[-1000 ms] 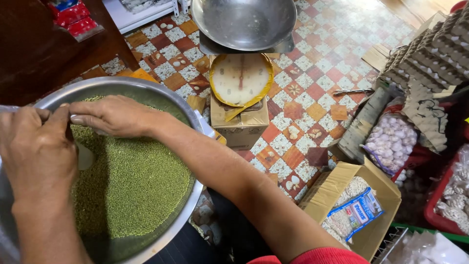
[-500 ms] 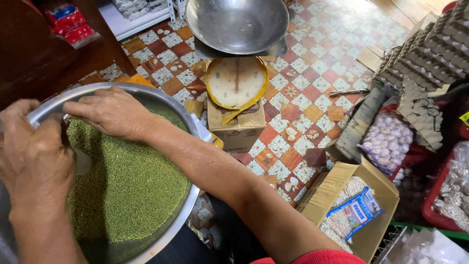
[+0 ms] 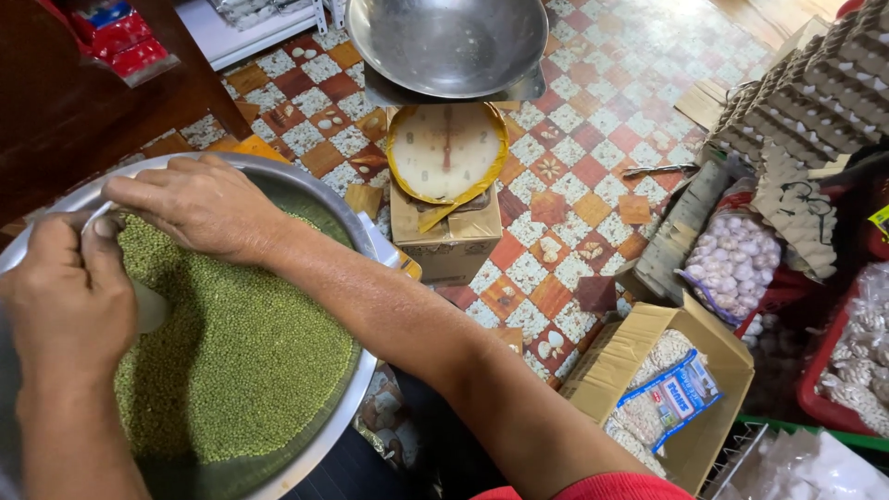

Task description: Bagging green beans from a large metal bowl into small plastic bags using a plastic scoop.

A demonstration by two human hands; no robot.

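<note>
A wide metal bowl (image 3: 356, 227) filled with small green beans (image 3: 241, 352) sits at the lower left. My left hand (image 3: 65, 301) is closed over the beans at the bowl's left side, pinching what looks like a thin clear plastic bag (image 3: 148, 306). My right hand (image 3: 204, 208) reaches across the bowl's far rim, and its fingertips meet the left hand at the bag's edge (image 3: 97, 218). Most of the bag is hidden under the hands.
A dial scale (image 3: 444, 153) with a metal pan (image 3: 444, 42) stands on a cardboard box (image 3: 449, 245) on the checked tile floor. To the right are stacked egg trays (image 3: 815, 93), a net bag of garlic (image 3: 736, 264) and an open carton of packets (image 3: 667, 398). Dark wooden furniture (image 3: 83, 102) is at upper left.
The hands stay at the bowl's left side. My left hand has lifted slightly toward the right hand's fingertips. The view has shifted a little.
</note>
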